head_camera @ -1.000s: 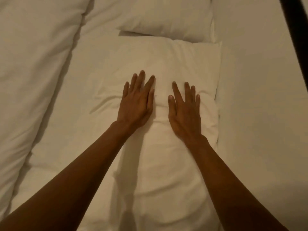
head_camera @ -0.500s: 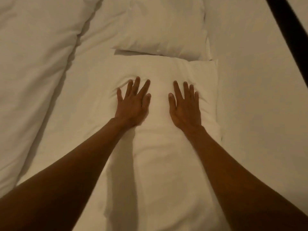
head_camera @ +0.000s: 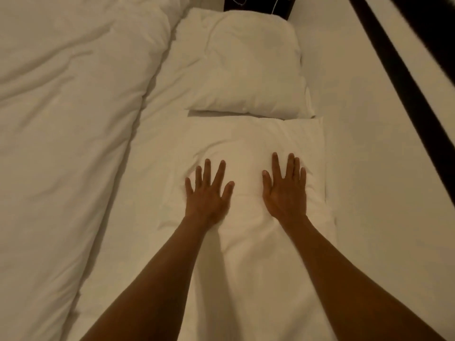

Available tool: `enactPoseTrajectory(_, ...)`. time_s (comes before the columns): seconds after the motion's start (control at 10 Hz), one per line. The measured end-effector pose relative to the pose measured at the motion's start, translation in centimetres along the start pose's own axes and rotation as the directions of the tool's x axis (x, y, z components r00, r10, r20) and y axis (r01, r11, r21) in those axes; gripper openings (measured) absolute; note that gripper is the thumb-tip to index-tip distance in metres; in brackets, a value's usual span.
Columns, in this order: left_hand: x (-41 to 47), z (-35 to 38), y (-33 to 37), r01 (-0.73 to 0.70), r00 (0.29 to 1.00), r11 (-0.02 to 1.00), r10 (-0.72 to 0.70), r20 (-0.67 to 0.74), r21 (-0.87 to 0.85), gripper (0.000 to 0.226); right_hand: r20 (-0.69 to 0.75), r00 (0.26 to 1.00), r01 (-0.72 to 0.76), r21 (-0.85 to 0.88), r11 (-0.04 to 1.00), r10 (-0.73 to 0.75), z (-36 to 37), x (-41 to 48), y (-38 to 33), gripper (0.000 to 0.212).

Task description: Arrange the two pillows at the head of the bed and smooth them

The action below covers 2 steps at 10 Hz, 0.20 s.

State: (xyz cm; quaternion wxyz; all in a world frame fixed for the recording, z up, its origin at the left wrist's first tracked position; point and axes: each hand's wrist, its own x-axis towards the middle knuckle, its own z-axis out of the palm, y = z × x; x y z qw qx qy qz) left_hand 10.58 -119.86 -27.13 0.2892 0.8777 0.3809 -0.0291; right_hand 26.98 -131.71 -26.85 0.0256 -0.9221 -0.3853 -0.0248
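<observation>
We are pressing left hand [head_camera: 208,193] and right hand [head_camera: 285,190] flat, fingers spread, gripping nothing, on near pillow [head_camera: 248,148]. Second pillow [head_camera: 246,67] touching its far edge; open sheet [head_camera: 369,168] lying right; two pillows counted.

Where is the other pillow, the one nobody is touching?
In the head view, the far pillow lies top centre, just beyond the near pillow under both hands, with the duvet on its left.

Both flat hands [head_camera: 246,193] on near pillow [head_camera: 248,146]
</observation>
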Motion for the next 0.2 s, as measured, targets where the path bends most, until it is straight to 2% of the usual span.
enactPoseTrajectory(0.1,-1.7,-4.7,-1.3,-0.027,0.988,0.998,0.017,0.155,0.061,0.062,0.004,1.0,-0.023,-0.052,0.998,0.023,-2.9,-1.2,0.7,0.066)
enactPoseTrajectory(0.2,-4.8,-10.4,-2.2,-0.037,0.995,0.998,0.033,0.09,0.047,0.061,-0.037,0.998,-0.044,-0.042,0.998,0.042,-7.7,-3.4,0.6,0.065)
